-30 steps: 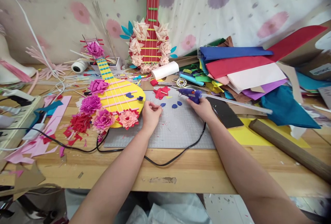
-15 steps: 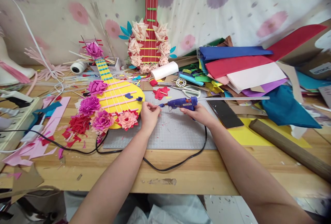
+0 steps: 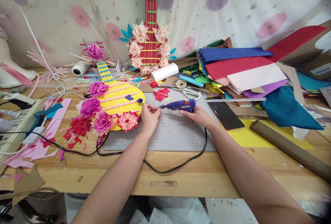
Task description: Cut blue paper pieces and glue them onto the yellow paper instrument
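Note:
My right hand (image 3: 196, 113) grips a blue glue gun (image 3: 182, 105) over the grey cutting mat (image 3: 178, 138), its nozzle pointing left. A long clear glue stick (image 3: 232, 100) sticks out of its back end. Pinched in my left hand (image 3: 150, 116) is a small blue piece (image 3: 162, 107), close to the nozzle; whether they touch I cannot tell. Just left of that hand lies a yellow paper guitar (image 3: 137, 94) with pink strings, flowers along its lower left side and two small blue pieces near its right edge.
A red paper guitar (image 3: 151, 31) leans on the back curtain. Folded coloured papers (image 3: 238, 63) pile up at right, near a phone (image 3: 226, 113) and a brown roll (image 3: 287, 148). Scissors (image 3: 192, 93) lie behind the glue gun. A black cord (image 3: 170, 172) loops across the table's front.
The glue gun has shifted slightly left, its nozzle nearer my left fingertips. The whole view has moved a little; my left hand holds almost the same place.

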Demonstrator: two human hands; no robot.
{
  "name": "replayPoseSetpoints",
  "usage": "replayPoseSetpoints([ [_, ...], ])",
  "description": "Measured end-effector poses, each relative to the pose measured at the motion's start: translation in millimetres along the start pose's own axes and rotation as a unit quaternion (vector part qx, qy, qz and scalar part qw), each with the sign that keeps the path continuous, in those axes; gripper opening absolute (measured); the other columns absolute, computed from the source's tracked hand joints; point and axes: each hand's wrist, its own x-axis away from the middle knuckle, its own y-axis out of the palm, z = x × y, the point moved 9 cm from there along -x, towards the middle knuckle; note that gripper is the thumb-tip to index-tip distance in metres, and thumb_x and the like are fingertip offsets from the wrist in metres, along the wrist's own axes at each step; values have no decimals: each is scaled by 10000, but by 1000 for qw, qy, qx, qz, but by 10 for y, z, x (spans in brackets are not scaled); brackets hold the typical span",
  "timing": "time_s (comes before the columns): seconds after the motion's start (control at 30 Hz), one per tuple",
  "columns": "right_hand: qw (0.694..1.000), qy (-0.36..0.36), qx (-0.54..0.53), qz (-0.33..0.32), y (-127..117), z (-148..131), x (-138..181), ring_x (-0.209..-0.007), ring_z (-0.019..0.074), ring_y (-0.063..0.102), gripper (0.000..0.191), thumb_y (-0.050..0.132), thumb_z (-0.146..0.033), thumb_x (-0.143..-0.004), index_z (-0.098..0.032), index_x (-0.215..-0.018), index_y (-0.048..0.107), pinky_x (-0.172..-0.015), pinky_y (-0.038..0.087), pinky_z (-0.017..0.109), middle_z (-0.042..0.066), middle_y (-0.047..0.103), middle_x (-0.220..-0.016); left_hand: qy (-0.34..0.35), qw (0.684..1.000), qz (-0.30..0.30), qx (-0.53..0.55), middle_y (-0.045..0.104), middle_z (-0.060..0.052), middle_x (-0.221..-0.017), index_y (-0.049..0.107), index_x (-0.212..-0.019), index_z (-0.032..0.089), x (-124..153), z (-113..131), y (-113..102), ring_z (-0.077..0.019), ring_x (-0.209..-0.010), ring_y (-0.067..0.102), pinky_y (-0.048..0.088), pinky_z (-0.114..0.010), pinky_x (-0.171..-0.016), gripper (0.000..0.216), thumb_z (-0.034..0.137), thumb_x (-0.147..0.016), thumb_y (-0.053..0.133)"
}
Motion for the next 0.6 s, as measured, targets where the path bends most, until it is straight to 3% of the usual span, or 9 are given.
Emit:
replayPoseSetpoints([
  [0.6, 999, 17, 31, 9, -33, 8, 0, -604, 177, 544, 415, 647, -595, -636, -188, -714, 623, -556, 443, 301, -2, 509, -516, 7, 1000, -12, -8, 580, 37, -675, 352, -736, 206, 14, 8, 25, -125, -587, 629, 476, -215, -454, 284, 133, -648, 612],
])
